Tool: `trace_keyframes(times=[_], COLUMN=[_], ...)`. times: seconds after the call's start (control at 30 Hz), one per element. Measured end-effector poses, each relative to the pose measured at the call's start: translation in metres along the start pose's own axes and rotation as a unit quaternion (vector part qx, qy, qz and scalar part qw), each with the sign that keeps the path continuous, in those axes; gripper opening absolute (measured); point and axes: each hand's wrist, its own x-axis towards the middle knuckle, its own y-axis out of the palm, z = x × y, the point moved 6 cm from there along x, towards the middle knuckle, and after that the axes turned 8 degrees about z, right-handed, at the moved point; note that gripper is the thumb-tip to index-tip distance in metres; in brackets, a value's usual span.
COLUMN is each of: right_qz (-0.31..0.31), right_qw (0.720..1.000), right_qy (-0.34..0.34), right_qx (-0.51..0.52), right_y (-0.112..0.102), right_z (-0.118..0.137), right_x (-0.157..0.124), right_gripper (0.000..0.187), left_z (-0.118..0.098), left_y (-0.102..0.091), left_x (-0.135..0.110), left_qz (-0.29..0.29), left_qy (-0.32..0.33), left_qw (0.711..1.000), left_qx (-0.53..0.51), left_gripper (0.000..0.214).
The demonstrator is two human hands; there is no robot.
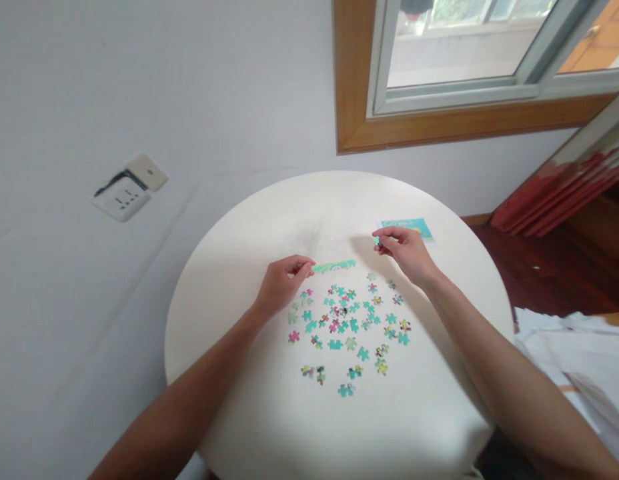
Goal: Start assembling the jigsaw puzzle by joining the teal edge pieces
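A short strip of joined jigsaw puzzle pieces, green and teal, lies on the white round table. My left hand is at the strip's left end, thumb and fingers pinched together; what is between the fingertips, if anything, is hidden. My right hand is raised to the right of the strip, pinching a small teal puzzle piece. Below both hands, many loose puzzle pieces are scattered in teal, pink, yellow and pale green.
A teal printed picture card lies behind my right hand. The wall with a socket borders the table's far left, and a wood-framed window is above. Papers and a red curtain are off to the right.
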Motion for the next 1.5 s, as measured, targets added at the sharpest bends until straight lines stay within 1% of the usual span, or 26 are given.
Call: trace_keyframes(times=[0.13,0.2,0.3,0.4,0.57,0.63,0.77,1.07,1.33,1.5], right_qz=[-0.001,0.017,0.078,0.144,0.259,0.282,0.285,0.296,0.298,0.296], right_qw=[0.998,0.993,0.980,0.961,0.911,0.893,0.865,0.823,0.805,0.803], right_qy=[0.001,0.002,0.025,0.067,0.142,0.168,0.208,0.233,0.245,0.249], right_qx=[-0.069,-0.115,-0.180,-0.228,-0.289,-0.307,-0.356,-0.426,-0.451,-0.453], right_y=[-0.011,-0.017,-0.024,-0.031,-0.036,-0.039,-0.043,-0.041,-0.042,-0.043], right_z=[-0.001,-0.003,-0.009,-0.016,-0.021,-0.022,-0.025,-0.020,-0.020,-0.020], right_x=[0.002,0.003,0.003,0.000,-0.011,-0.015,-0.019,-0.026,-0.028,-0.028], right_gripper=[0.023,0.018,0.010,0.004,0.004,0.004,0.003,0.005,0.003,0.002], left_z=[0.001,0.001,0.001,0.002,0.005,0.006,0.008,0.009,0.010,0.009], left_y=[-0.003,-0.005,-0.007,-0.008,-0.010,-0.011,-0.014,-0.013,-0.011,-0.011], left_x=[0.001,0.002,0.003,0.003,0.004,0.004,0.004,0.005,0.006,0.006], left_qz=[-0.004,-0.006,-0.004,-0.002,0.000,-0.002,-0.006,-0.003,0.001,-0.001], left_qy=[0.000,-0.001,-0.004,-0.004,-0.009,-0.011,-0.011,-0.011,-0.012,-0.016], left_qw=[1.000,1.000,1.000,1.000,1.000,1.000,1.000,1.000,1.000,1.000], left_qx=[-0.002,0.000,0.001,0.005,0.010,0.012,0.014,0.016,0.011,0.010], left_gripper=[0.021,0.021,0.021,0.022,0.023,0.023,0.024,0.025,0.024,0.024])
